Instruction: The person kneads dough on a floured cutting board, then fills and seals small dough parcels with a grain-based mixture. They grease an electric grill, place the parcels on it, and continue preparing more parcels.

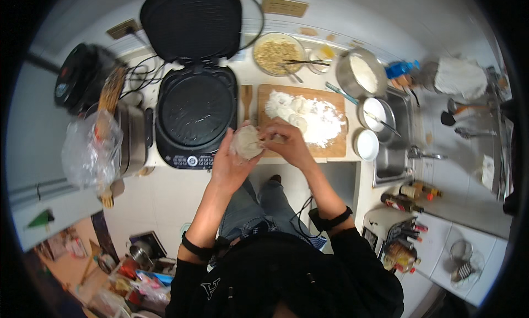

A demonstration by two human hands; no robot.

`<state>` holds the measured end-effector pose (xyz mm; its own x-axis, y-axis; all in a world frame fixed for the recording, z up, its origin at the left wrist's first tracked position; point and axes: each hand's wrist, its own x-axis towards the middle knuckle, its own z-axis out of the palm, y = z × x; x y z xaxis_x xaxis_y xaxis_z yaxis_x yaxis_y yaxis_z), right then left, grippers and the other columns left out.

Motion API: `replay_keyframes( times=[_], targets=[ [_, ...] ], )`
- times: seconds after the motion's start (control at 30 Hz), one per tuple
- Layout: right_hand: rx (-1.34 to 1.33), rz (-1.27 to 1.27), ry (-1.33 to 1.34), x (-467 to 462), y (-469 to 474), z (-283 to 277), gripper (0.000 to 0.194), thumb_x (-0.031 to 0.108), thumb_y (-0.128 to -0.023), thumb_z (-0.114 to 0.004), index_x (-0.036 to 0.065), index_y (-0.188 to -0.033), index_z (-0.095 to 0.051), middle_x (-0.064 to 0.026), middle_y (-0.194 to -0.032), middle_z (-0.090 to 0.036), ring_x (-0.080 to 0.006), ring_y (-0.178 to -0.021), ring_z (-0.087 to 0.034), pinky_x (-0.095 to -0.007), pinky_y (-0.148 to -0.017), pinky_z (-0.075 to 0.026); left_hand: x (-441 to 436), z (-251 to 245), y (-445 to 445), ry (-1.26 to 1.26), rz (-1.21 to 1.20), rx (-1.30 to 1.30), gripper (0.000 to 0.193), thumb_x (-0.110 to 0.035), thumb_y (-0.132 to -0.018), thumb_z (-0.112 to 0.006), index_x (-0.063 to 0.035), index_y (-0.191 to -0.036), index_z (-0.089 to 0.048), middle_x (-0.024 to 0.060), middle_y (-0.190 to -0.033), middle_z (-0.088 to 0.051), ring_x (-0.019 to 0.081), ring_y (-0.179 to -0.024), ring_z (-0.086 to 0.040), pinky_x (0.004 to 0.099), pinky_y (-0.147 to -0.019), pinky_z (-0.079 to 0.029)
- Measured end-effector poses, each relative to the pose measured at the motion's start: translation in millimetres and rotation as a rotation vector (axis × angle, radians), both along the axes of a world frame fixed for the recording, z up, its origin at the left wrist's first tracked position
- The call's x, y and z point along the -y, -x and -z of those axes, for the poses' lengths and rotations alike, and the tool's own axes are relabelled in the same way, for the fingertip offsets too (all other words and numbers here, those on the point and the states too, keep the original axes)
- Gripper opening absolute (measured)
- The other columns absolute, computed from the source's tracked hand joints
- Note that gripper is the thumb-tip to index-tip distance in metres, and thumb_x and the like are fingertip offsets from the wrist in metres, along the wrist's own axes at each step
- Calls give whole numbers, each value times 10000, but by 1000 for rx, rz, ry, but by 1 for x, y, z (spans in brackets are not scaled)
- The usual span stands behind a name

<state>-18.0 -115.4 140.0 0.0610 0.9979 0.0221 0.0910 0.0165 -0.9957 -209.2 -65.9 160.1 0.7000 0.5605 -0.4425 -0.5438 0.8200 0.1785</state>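
My left hand (232, 163) cradles a round of dough (248, 142) with a gathered, pleated surface. The fingers of my right hand (286, 141) pinch the dough's right edge. Beyond my right hand lies a wooden board (303, 152) spread with white flour (324, 123), with pieces of pale dough (297, 121) in it. Left of my hands stands an electric griddle (196, 109), lid raised, its dark plate shiny. A glass bowl of chopped filling (276, 53) with a spoon and chopsticks is behind the board. Whether filling is inside the held dough cannot be seen.
A wooden spatula (246, 97) lies between griddle and board. At the right are a metal pot of flour (363, 72), a bowl of white powder (373, 113), a white bowl (367, 145) and a sink (390, 163). A plastic bag (93, 148) and a rice cooker (78, 78) are at the left.
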Motion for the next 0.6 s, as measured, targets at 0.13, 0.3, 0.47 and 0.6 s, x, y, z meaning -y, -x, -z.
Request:
replay_keyframes(
  times=[0.13,0.3,0.47,0.6],
  targets=[
    [-283,50,217,0,8,17,270,-41,-849,-708,10,-1112,-673,-38,-1050,-684,-126,-968,-621,-273,-886,-495,-18,16,14,36,44,93,513,-438,-1067,-439,-100,-1452,-461,112,-1396,-543,263,-1296,-509,450,-1139,-366],
    [-2,481,262,44,-80,78,382,128,-889,-732,51,-1259,-677,-100,-1235,-697,-207,-1113,-654,-348,-959,-513,-33,32,14,101,50,128,557,-413,-1058,-477,-72,-1493,-406,154,-1439,-490,278,-1258,-516,408,-1089,-416],
    [942,704,652,79,-143,184,834,487,-862,-736,297,-1572,-343,-189,-1664,-177,-469,-1517,-122,-668,-1173,-127,-39,42,4,176,53,200,524,-422,-1062,-461,-92,-1470,-451,145,-1416,-515,296,-1266,-514,438,-1118,-405],
    [991,758,405,82,-168,197,702,337,-859,-763,216,-1493,-488,-228,-1612,-281,-428,-1502,-208,-561,-1194,-175,-37,43,-3,158,33,169,518,-423,-1052,-479,-98,-1456,-474,134,-1390,-546,295,-1261,-527,440,-1125,-396]
  ],
)
